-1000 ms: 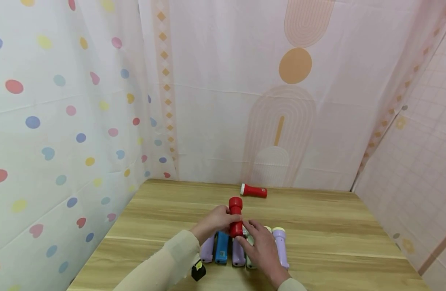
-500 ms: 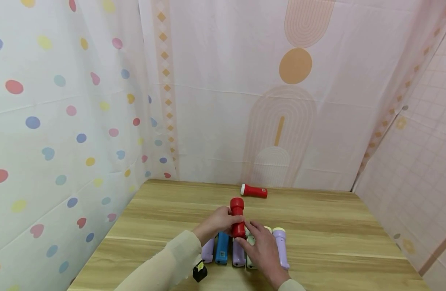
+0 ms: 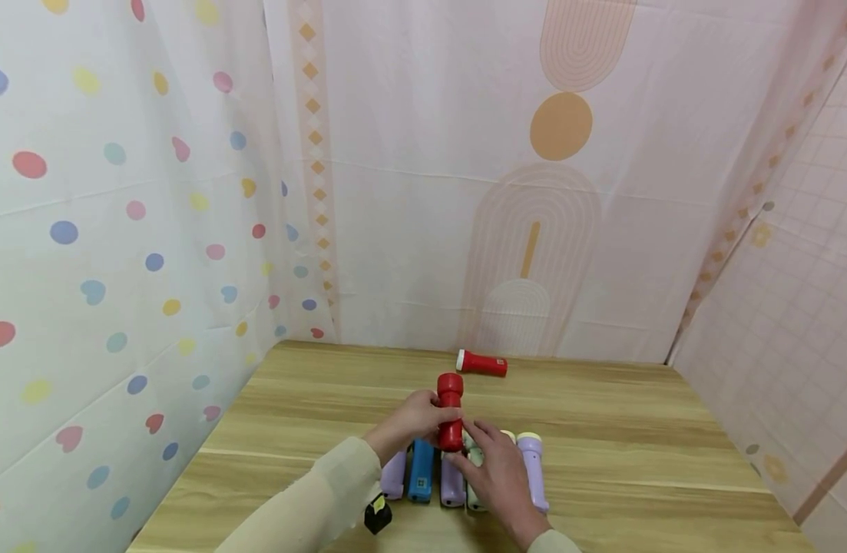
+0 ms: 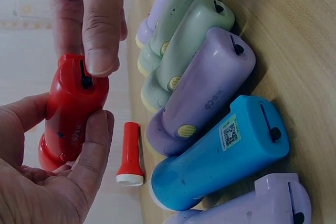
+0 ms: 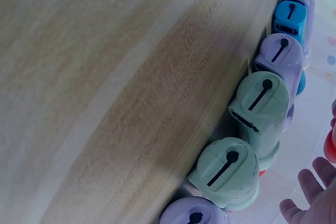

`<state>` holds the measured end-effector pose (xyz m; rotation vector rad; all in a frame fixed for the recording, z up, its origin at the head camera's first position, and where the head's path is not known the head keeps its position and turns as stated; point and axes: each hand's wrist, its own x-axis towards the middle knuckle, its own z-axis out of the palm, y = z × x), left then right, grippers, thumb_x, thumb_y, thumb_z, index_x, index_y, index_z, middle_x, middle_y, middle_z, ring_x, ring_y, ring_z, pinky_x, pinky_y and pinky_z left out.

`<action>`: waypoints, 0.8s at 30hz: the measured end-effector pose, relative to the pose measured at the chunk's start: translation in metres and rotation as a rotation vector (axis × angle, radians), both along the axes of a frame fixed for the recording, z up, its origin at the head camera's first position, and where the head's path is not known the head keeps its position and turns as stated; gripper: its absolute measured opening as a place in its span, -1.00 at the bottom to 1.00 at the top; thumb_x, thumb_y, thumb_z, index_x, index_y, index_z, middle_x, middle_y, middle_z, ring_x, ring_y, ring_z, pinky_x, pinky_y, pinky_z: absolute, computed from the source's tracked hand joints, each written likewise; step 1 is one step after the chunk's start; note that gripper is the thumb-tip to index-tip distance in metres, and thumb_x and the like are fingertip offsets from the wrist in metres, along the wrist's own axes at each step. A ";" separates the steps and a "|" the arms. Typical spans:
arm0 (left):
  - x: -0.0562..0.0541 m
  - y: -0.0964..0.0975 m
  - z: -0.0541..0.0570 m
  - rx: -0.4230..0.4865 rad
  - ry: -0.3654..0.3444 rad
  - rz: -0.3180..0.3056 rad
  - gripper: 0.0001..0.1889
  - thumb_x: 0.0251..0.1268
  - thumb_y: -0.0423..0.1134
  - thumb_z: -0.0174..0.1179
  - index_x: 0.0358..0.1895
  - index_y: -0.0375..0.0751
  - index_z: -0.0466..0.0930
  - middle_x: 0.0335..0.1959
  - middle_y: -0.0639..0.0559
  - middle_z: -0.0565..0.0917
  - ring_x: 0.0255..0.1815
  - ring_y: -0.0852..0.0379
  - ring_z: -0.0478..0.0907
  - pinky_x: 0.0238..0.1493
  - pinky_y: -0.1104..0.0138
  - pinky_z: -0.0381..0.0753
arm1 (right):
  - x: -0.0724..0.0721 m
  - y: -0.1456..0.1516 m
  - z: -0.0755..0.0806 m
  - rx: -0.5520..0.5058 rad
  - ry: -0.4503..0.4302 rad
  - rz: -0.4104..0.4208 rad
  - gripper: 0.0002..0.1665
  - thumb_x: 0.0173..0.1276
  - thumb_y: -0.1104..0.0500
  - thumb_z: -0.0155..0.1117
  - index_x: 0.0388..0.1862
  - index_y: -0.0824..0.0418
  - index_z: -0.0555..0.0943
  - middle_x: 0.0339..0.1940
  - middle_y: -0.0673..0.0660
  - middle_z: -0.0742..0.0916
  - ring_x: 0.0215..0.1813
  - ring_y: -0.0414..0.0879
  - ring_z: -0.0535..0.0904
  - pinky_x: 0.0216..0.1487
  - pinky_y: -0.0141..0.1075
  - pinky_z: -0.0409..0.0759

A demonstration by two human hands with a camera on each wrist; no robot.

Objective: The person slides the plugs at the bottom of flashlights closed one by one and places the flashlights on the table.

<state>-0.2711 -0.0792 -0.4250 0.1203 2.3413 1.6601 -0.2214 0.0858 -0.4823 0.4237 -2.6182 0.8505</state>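
Observation:
My left hand (image 3: 411,418) grips a red flashlight (image 3: 450,393) around its body, head end pointing away, above a row of other flashlights. In the left wrist view, its near end, with a black slider (image 4: 86,81) in a slot, faces the camera. The thumb of my right hand (image 3: 501,465) rests on that end beside the slider, and its other fingers reach straight along the flashlight's side. In the right wrist view, the right hand's fingers (image 5: 310,184) are spread and loosely extended; the red flashlight shows only at the edge.
Below the hands lie a blue flashlight (image 4: 226,153), a purple flashlight (image 4: 202,87), a pale green flashlight (image 4: 197,40) and several more, side by side on the wooden table (image 3: 623,453). Another red flashlight (image 3: 483,363) with a white rim lies farther back, near the curtain (image 3: 395,230). A black wrist device (image 3: 377,515) hangs by the left sleeve.
The red flashlight and both hands shift only slightly, a little right and back again. The grip and the flashlights on the table look unchanged.

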 end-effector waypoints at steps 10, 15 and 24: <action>-0.004 -0.004 0.001 0.010 0.011 0.005 -0.59 0.33 -0.22 0.30 -0.02 -0.53 0.45 -0.27 -0.21 0.61 -0.37 -0.04 0.68 -0.33 0.08 0.72 | -0.002 0.004 -0.003 0.047 0.061 0.016 -0.35 0.18 -0.08 0.50 0.19 0.19 0.64 0.13 0.22 0.67 0.13 0.18 0.58 0.09 0.09 0.54; -0.006 -0.006 0.002 0.001 0.014 0.009 -0.59 0.32 -0.21 0.31 -0.02 -0.52 0.45 -0.27 -0.20 0.61 -0.39 -0.02 0.67 -0.33 0.08 0.72 | -0.002 0.007 -0.003 0.053 0.041 0.007 -0.38 0.20 -0.08 0.49 0.17 0.18 0.65 0.14 0.24 0.66 0.14 0.21 0.57 0.10 0.13 0.52; -0.009 -0.012 0.001 -0.025 0.019 0.030 -0.55 0.30 -0.17 0.32 0.02 -0.49 0.44 -0.26 -0.19 0.60 -0.42 -0.02 0.67 -0.31 0.06 0.72 | 0.000 0.009 -0.004 0.066 0.021 -0.015 -0.42 0.19 -0.08 0.48 0.15 0.15 0.67 0.14 0.26 0.66 0.14 0.25 0.57 0.10 0.16 0.51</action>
